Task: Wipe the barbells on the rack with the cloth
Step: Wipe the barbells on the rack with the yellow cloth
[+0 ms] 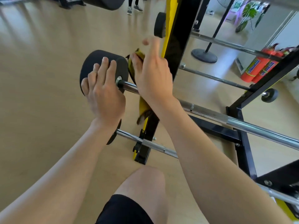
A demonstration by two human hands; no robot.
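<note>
Bare knee [145, 180] lowest in frame, crouched close to reach. Left hand [103, 94] spread flat on black weight [98, 62] at centre, likely steadying barbell [210, 117] on rack [176, 46]. Right hand [153, 75] pressing yellow-brown cloth [139, 54] against bar beside weight; cloth mostly hidden, grip unclear

I was looking into a gym. A black-and-yellow rack [176, 46] held several chrome barbells [242, 125] on its pegs, their ends fitted with black round weights [103, 67]. The floor [40, 78] was pale wood-look flooring. Red fire extinguishers [258, 65] stood by the wall, a potted plant [247, 15] sat beyond, and someone's sneakered feet [135, 9] showed at the far edge.
</note>
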